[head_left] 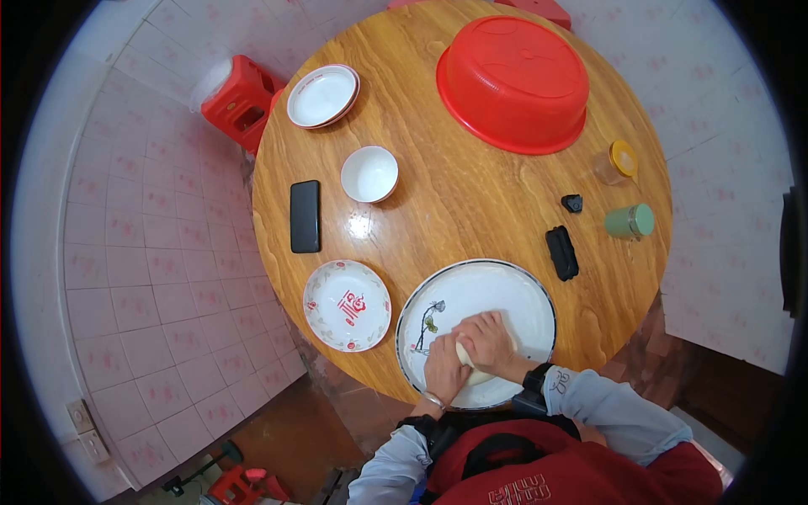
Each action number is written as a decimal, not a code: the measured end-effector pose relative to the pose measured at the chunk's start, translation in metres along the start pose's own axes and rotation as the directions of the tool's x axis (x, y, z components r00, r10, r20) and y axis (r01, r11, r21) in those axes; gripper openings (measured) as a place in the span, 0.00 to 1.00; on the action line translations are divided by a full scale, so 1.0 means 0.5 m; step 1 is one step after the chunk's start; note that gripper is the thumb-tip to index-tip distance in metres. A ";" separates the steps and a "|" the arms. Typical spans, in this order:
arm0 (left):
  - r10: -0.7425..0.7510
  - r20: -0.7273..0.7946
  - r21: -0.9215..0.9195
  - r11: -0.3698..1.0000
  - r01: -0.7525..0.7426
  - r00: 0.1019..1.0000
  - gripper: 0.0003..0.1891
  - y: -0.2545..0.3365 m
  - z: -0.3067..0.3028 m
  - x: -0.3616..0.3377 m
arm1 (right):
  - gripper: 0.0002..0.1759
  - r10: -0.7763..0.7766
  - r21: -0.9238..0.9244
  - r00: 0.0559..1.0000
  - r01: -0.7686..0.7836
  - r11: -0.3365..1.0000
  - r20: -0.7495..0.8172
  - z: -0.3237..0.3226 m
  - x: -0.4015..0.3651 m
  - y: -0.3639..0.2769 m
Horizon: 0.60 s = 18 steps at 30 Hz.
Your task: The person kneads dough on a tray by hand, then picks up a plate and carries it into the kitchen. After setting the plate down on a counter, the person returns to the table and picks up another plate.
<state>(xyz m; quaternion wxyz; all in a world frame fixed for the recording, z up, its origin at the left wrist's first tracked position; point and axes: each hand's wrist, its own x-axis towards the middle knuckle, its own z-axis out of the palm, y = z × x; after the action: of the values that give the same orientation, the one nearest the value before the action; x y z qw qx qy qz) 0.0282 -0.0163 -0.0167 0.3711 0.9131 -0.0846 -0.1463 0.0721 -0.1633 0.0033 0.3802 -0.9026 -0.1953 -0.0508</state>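
Note:
A large white tray [526,290] with a dark rim and a painted plant lies at the table's near edge. On it is a lump of pale dough [478,376], partly covered by both hands. My left hand [446,367] presses on the dough's left side, its fingers curled against it. From the right, my right hand [488,342] lies over the top of the dough with its fingers bent round it. The two hands touch or nearly touch.
On the round wooden table [454,202] are a floral plate [347,305], black phone [305,216], white bowl [369,174], stacked plates [323,96], upturned red basin [515,80], yellow-lidded jar [621,160], green container [629,220] and black items [561,252]. Red stools [240,101] stand beyond.

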 end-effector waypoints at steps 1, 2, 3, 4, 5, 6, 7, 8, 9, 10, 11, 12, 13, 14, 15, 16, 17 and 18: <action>-0.050 0.026 0.010 0.999 0.049 0.998 0.32 0.017 -0.018 0.016 | 0.08 -0.003 0.002 1.000 0.003 1.000 0.000 0.004 0.008 0.009; -0.097 0.047 0.024 0.995 0.096 0.994 0.30 0.028 -0.031 0.031 | 0.08 0.084 0.039 0.996 -0.083 0.996 -0.029 0.015 0.015 0.022; -0.094 0.037 0.028 0.995 0.093 0.995 0.30 0.030 -0.034 0.044 | 0.07 0.170 0.078 0.984 -0.166 0.983 -0.055 0.020 0.025 0.031; -0.148 0.066 0.039 0.989 0.146 0.987 0.29 0.029 -0.033 0.057 | 0.08 0.236 0.079 0.970 -0.232 0.970 -0.054 0.018 0.036 0.038; -0.198 0.094 0.050 0.980 0.194 0.976 0.27 0.027 -0.032 0.070 | 0.08 0.224 0.078 0.973 -0.219 0.973 -0.063 0.019 0.043 0.046; -0.205 0.100 0.055 0.978 0.201 0.974 0.25 0.023 -0.032 0.082 | 0.10 0.395 0.219 0.918 -0.389 0.895 0.020 0.022 0.049 0.056; -0.196 0.082 0.055 0.980 0.192 0.977 0.25 0.021 -0.032 0.084 | 0.13 0.535 0.339 0.835 -0.543 0.768 0.127 0.027 0.053 0.069; -0.173 0.100 0.053 0.984 0.168 0.980 0.27 0.020 -0.033 0.088 | 0.13 0.519 0.340 0.847 -0.524 0.781 0.114 0.037 0.051 0.086; -0.148 0.121 0.052 0.988 0.143 0.981 0.28 0.029 -0.043 0.093 | 0.17 0.511 0.437 0.832 -0.551 0.711 0.217 0.038 0.050 0.094; -0.133 0.110 0.054 0.990 0.128 0.985 0.28 0.039 -0.050 0.091 | 0.21 0.489 0.519 0.812 -0.581 0.627 0.317 0.036 0.048 0.106; -0.038 0.028 0.080 0.996 0.036 0.999 0.30 0.052 -0.054 0.080 | 0.21 0.488 0.521 0.818 -0.572 0.633 0.305 0.030 0.042 0.121; 0.055 -0.047 0.112 0.993 -0.049 0.997 0.33 0.069 -0.062 0.070 | 0.23 0.518 0.628 0.764 -0.628 0.458 0.386 0.005 0.046 0.113; 0.057 -0.047 0.112 0.992 -0.051 0.997 0.33 0.084 -0.065 0.062 | 0.26 0.525 0.702 0.707 -0.663 0.259 0.474 -0.017 0.047 0.105; 0.113 -0.122 0.119 0.988 -0.098 0.986 0.37 0.097 -0.067 0.055 | 0.29 0.527 0.697 0.726 -0.648 0.308 0.441 -0.031 0.044 0.101; 0.171 -0.196 0.131 0.981 -0.147 0.966 0.41 0.105 -0.068 0.052 | 0.29 0.528 0.700 0.728 -0.644 0.308 0.437 -0.028 0.039 0.101; 0.179 -0.194 0.135 0.979 -0.154 0.964 0.41 0.107 -0.068 0.049 | 0.28 0.546 0.673 0.718 -0.660 0.335 0.433 -0.022 0.036 0.104; 0.208 -0.137 0.171 0.968 -0.184 0.968 0.43 0.106 -0.067 0.043 | 0.27 0.563 0.644 0.708 -0.675 0.360 0.428 -0.017 0.033 0.104; 0.230 -0.078 0.206 0.956 -0.210 0.970 0.46 0.103 -0.068 0.033 | 0.27 0.561 0.648 0.710 -0.671 0.359 0.425 -0.018 0.025 0.092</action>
<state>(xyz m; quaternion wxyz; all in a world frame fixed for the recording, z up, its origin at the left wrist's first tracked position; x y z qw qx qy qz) 0.0526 -0.0351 0.0391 0.2971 0.9362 -0.1810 -0.0487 0.1020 -0.1949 -0.0179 0.7015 -0.6572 0.1317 0.2423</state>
